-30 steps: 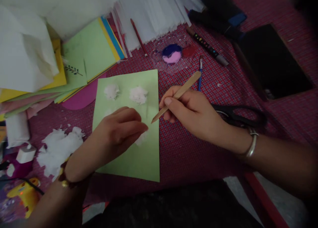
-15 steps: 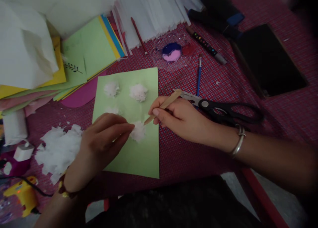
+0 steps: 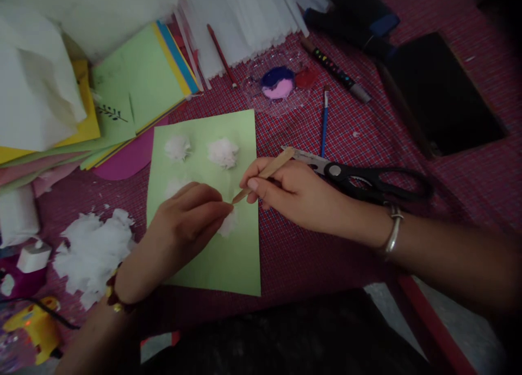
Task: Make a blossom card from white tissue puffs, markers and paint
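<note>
One flat, tapered wooden stick [image 3: 275, 165]

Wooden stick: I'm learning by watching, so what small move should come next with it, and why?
Perhaps lower the narrow tip of the wooden stick onto the partly hidden white tuft: the right hand grips the stick, and its tip is at the fingertips of the left hand, close to that tuft.

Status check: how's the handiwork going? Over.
Right hand gripping wooden stick. Left hand pinched at stick's tip, contents hidden. White tufts on green sheet; scissors beside right hand.
</note>
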Action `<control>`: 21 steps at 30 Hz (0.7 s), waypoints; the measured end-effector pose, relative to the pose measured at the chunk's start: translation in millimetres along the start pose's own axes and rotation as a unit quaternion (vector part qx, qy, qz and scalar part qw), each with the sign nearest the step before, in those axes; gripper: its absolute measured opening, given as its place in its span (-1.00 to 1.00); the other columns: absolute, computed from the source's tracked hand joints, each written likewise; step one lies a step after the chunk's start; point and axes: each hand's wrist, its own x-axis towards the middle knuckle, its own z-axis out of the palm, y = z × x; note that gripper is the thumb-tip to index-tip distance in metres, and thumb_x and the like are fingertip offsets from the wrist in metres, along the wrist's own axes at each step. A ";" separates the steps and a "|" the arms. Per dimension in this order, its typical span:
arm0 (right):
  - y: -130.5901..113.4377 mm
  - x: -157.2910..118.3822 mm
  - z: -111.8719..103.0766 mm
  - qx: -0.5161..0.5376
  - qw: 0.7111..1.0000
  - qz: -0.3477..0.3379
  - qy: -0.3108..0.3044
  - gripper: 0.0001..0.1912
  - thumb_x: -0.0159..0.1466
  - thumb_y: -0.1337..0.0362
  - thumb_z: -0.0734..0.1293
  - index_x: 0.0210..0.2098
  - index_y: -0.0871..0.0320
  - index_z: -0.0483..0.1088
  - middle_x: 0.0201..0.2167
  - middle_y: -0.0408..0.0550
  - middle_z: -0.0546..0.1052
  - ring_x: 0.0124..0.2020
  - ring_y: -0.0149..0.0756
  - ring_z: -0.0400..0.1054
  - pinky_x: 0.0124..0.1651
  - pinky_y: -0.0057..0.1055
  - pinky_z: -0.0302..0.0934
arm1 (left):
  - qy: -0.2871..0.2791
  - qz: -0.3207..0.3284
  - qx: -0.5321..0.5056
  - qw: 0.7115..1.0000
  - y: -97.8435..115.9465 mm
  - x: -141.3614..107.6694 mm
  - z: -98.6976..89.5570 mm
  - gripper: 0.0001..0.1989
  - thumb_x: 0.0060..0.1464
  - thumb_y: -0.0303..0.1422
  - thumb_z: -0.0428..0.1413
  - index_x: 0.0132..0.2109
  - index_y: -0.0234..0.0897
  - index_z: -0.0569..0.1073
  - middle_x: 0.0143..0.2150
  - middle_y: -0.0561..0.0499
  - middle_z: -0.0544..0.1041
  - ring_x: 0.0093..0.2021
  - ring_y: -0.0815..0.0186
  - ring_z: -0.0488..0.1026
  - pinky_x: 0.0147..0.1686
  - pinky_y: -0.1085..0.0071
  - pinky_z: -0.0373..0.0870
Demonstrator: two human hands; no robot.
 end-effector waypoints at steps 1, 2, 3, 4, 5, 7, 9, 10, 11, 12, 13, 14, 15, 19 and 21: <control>0.3 0.2 -0.2 0.004 1.000 0.000 0.003 -0.80 0.36 0.32 0.16 -0.30 0.18 0.40 -0.38 -0.14 0.51 -0.30 -0.36 0.39 -0.20 -0.41 0.17 | -0.015 0.011 0.003 1.000 -0.1 1.5 0.4 -0.90 0.21 -0.54 0.11 -0.15 -0.31 0.48 -0.24 -0.04 0.46 -0.23 0.30 0.40 -0.28 0.36 0.36; 0.3 0.3 -0.6 0.006 1.000 0.001 0.008 -0.80 0.36 0.32 0.17 -0.30 0.18 0.40 -0.39 -0.14 0.51 -0.31 -0.37 0.39 -0.21 -0.41 0.17 | -0.031 0.021 0.010 0.999 -0.2 3.1 0.5 -0.91 0.22 -0.53 0.09 -0.17 -0.32 0.49 -0.26 -0.05 0.46 -0.24 0.29 0.39 -0.29 0.36 0.35; 0.1 0.3 -1.3 0.005 1.000 0.003 0.016 -0.80 0.35 0.32 0.17 -0.31 0.18 0.40 -0.41 -0.15 0.50 -0.32 -0.37 0.38 -0.22 -0.41 0.17 | -0.044 0.027 0.021 0.998 -0.3 4.5 0.4 -0.90 0.23 -0.52 0.08 -0.19 -0.33 0.49 -0.28 -0.05 0.45 -0.26 0.28 0.38 -0.31 0.35 0.35; -0.3 0.2 -2.2 0.002 1.000 0.006 0.027 -0.80 0.35 0.32 0.17 -0.33 0.17 0.39 -0.42 -0.14 0.50 -0.32 -0.36 0.38 -0.23 -0.41 0.17 | -0.057 0.029 0.032 0.997 -0.3 5.7 0.1 -0.89 0.24 -0.51 0.06 -0.20 -0.34 0.50 -0.29 -0.05 0.45 -0.27 0.27 0.38 -0.32 0.35 0.34; -0.6 0.0 -3.1 -0.002 0.999 0.008 0.040 -0.80 0.35 0.32 0.18 -0.35 0.17 0.38 -0.42 -0.14 0.49 -0.32 -0.36 0.38 -0.24 -0.41 0.17 | -0.066 0.029 0.042 0.997 -0.1 6.5 -0.4 -0.88 0.25 -0.51 0.05 -0.21 -0.34 0.50 -0.31 -0.05 0.44 -0.27 0.27 0.37 -0.33 0.34 0.34; -1.2 -0.5 -4.5 -0.007 0.998 0.012 0.064 -0.81 0.34 0.31 0.19 -0.38 0.16 0.36 -0.44 -0.14 0.47 -0.32 -0.35 0.37 -0.25 -0.41 0.17 | -0.075 0.025 0.054 0.995 0.5 7.2 -1.5 -0.85 0.26 -0.51 0.03 -0.21 -0.34 0.50 -0.31 -0.05 0.43 -0.28 0.26 0.36 -0.33 0.34 0.34; -1.2 -1.0 -4.9 0.000 0.997 0.017 0.073 -0.81 0.34 0.30 0.19 -0.39 0.15 0.36 -0.46 -0.16 0.47 -0.34 -0.36 0.37 -0.26 -0.42 0.17 | -0.075 0.022 0.059 0.995 1.7 7.0 -2.2 -0.85 0.26 -0.51 0.03 -0.20 -0.34 0.51 -0.31 -0.05 0.43 -0.28 0.26 0.36 -0.32 0.34 0.35; -1.0 -1.3 -4.6 0.007 0.997 0.019 0.070 -0.81 0.34 0.30 0.20 -0.39 0.15 0.36 -0.47 -0.16 0.46 -0.36 -0.37 0.37 -0.27 -0.42 0.18 | -0.074 0.022 0.059 0.995 2.3 6.9 -2.2 -0.85 0.26 -0.51 0.03 -0.19 -0.34 0.51 -0.31 -0.05 0.43 -0.28 0.26 0.36 -0.32 0.34 0.35; -0.7 -1.5 -4.0 0.015 0.998 0.021 0.063 -0.81 0.34 0.30 0.20 -0.39 0.15 0.36 -0.48 -0.17 0.47 -0.37 -0.38 0.37 -0.27 -0.42 0.18 | -0.073 0.022 0.058 0.995 3.0 6.9 -2.1 -0.85 0.26 -0.51 0.04 -0.19 -0.34 0.51 -0.31 -0.05 0.43 -0.28 0.26 0.36 -0.32 0.34 0.35; -0.4 -1.7 -3.2 0.023 0.998 0.021 0.055 -0.81 0.34 0.31 0.20 -0.40 0.15 0.36 -0.49 -0.17 0.47 -0.38 -0.38 0.37 -0.27 -0.42 0.18 | -0.072 0.022 0.057 0.995 3.5 7.1 -1.8 -0.85 0.26 -0.51 0.04 -0.19 -0.35 0.51 -0.32 -0.05 0.43 -0.28 0.26 0.36 -0.32 0.34 0.35; -0.1 -1.9 -2.3 0.030 0.998 0.020 0.048 -0.80 0.34 0.31 0.20 -0.40 0.15 0.36 -0.49 -0.18 0.47 -0.38 -0.39 0.37 -0.27 -0.42 0.19 | -0.073 0.022 0.057 0.995 4.0 7.3 -1.5 -0.85 0.26 -0.51 0.04 -0.19 -0.35 0.52 -0.32 -0.04 0.42 -0.29 0.26 0.35 -0.33 0.35 0.35; 0.1 -2.1 -1.5 0.035 0.998 0.018 0.042 -0.80 0.34 0.31 0.20 -0.40 0.15 0.36 -0.48 -0.18 0.48 -0.38 -0.39 0.37 -0.27 -0.42 0.19 | -0.073 0.023 0.057 0.995 4.4 7.6 -1.2 -0.84 0.26 -0.50 0.03 -0.19 -0.35 0.52 -0.32 -0.05 0.42 -0.29 0.26 0.35 -0.33 0.34 0.35; 0.2 -2.3 -0.7 0.038 0.998 0.016 0.038 -0.80 0.33 0.31 0.20 -0.41 0.15 0.36 -0.48 -0.18 0.48 -0.38 -0.39 0.38 -0.28 -0.43 0.20 | -0.075 0.023 0.058 0.995 4.6 7.8 -0.9 -0.84 0.27 -0.50 0.03 -0.19 -0.35 0.52 -0.33 -0.05 0.42 -0.30 0.26 0.35 -0.32 0.34 0.35; -1.1 -3.0 1.0 0.041 0.998 0.031 0.035 -0.83 0.32 0.32 0.22 -0.40 0.15 0.37 -0.47 -0.18 0.50 -0.38 -0.40 0.38 -0.29 -0.43 0.20 | -0.079 0.019 0.067 0.994 4.7 6.8 -0.2 -0.83 0.28 -0.46 0.02 -0.18 -0.36 0.52 -0.34 -0.04 0.42 -0.30 0.25 0.35 -0.31 0.31 0.37; -2.0 -3.1 1.0 0.041 0.998 0.037 0.039 -0.84 0.32 0.32 0.23 -0.40 0.15 0.37 -0.47 -0.18 0.50 -0.39 -0.40 0.38 -0.30 -0.44 0.20 | -0.077 0.015 0.072 0.994 4.7 5.5 0.3 -0.83 0.28 -0.44 0.03 -0.17 -0.36 0.52 -0.34 -0.05 0.42 -0.30 0.24 0.34 -0.31 0.30 0.37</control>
